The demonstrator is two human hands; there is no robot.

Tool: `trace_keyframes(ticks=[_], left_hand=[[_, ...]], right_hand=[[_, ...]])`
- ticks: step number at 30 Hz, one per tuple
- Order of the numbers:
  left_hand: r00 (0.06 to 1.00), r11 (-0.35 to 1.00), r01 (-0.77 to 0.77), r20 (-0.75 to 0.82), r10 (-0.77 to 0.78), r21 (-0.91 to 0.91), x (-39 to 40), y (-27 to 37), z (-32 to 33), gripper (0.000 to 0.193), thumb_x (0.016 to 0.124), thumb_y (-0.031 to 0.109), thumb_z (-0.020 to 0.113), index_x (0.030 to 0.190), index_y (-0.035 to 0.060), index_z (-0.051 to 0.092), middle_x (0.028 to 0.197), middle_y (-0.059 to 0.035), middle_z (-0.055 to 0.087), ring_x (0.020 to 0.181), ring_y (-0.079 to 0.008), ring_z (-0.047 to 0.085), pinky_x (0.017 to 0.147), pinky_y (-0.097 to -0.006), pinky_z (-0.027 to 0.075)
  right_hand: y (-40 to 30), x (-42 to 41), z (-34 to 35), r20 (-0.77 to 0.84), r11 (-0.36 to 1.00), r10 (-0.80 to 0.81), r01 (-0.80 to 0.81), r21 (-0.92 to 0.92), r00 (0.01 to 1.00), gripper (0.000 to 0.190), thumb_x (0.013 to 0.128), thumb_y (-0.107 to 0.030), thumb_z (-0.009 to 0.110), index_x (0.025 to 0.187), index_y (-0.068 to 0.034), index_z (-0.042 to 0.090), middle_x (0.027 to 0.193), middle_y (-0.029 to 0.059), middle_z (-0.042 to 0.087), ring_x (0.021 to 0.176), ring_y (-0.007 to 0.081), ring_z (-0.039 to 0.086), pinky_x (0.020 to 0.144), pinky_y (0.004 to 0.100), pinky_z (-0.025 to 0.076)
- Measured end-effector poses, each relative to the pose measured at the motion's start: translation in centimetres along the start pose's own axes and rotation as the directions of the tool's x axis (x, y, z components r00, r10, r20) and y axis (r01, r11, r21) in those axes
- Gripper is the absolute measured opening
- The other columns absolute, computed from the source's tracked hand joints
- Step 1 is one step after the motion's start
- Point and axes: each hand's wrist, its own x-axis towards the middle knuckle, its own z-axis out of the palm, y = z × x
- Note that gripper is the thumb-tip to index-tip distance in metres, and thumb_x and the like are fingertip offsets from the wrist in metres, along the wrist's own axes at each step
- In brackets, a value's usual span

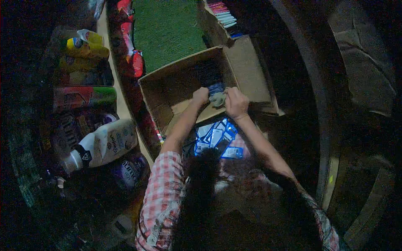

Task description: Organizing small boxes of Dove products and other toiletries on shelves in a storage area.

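An open cardboard box (185,77) lies before me, tilted, with its opening toward me. Over its near side, my left hand (201,95) is curled at the left edge of a bundle of dark blue packets (216,88). My right hand (236,102) pinches the bundle's right side. A pale, roundish piece (217,99) shows between both hands; dim light hides what it is. Below the box, several blue-and-white sachets (216,138) lie loosely heaped close to my body. Deeper in the box, the dark contents are hard to make out.
Several bottles stand or lie at left, including a white one (110,141) and yellow ones (84,47). Red packages (137,63) line a cardboard edge. Green matting (166,31) lies beyond the box. A second carton (248,69) with packets (224,15) behind it sits at right.
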Motion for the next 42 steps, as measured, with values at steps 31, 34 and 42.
trace_keyframes(ticks=[31,34,42], left_hand=[[0.775,0.682,0.361,-0.202,-0.599,-0.636,-5.0,-8.2,-2.4,0.019,0.066,0.014,0.064,0.078,-0.0001,0.058,0.071,-0.0156,0.060,0.060,-0.0226,0.058,0.053,-0.0317,0.046],[0.758,0.538,0.362,-0.096,-0.645,-0.761,-5.7,-8.9,-3.1,0.030,0.063,0.007,0.065,0.085,-0.0093,0.054,0.078,-0.0211,0.058,0.070,-0.0243,0.059,0.053,-0.0345,0.048],[0.850,0.048,-0.139,-0.144,-0.507,-0.989,-12.5,-2.6,-7.9,0.020,0.068,-0.003,0.061,0.087,-0.0088,0.058,0.079,-0.0136,0.059,0.069,-0.0180,0.058,0.059,-0.0261,0.051]], right_hand=[[-0.6,-0.6,0.2,-0.083,0.999,0.035,-0.034,0.010,0.996,0.016,0.068,-0.013,0.048,0.083,-0.011,0.050,0.072,0.0086,0.048,0.065,0.0275,0.053,0.052,0.0385,0.043],[-1.4,-0.2,0.1,-0.096,0.999,0.027,-0.023,0.041,0.995,0.014,0.068,-0.013,0.048,0.082,-0.011,0.050,0.072,0.0086,0.048,0.064,0.0276,0.053,0.051,0.0387,0.042],[-1.5,-0.4,-0.1,-0.097,0.996,0.043,-0.034,0.083,0.994,0.012,0.071,-0.013,0.046,0.081,-0.010,0.050,0.071,0.0102,0.047,0.066,0.0290,0.052,0.054,0.0389,0.042]])
